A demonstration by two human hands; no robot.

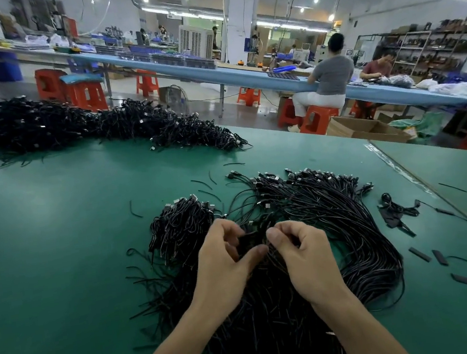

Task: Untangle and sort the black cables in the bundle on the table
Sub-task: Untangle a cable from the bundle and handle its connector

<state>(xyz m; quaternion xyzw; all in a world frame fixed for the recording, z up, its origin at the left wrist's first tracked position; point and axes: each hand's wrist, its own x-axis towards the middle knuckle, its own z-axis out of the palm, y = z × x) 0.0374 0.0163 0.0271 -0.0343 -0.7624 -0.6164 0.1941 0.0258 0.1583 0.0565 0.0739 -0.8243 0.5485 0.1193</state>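
Pinching black strands at the middle of the cable bundle (pixel 335 223) with left grip (pixel 222 262) and right grip (pixel 306 256), fingers curled, thumbs nearly meeting. Spread under and around both on the green worktop (pixel 56 228). Beyond, well apart, a longer cable heap (pixel 73 126); right of the right grip, loose black strips (pixel 419 254)

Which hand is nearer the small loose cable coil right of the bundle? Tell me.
Right. The right hand lies left of the cable coil, over the bundle; the left hand lies farther left.
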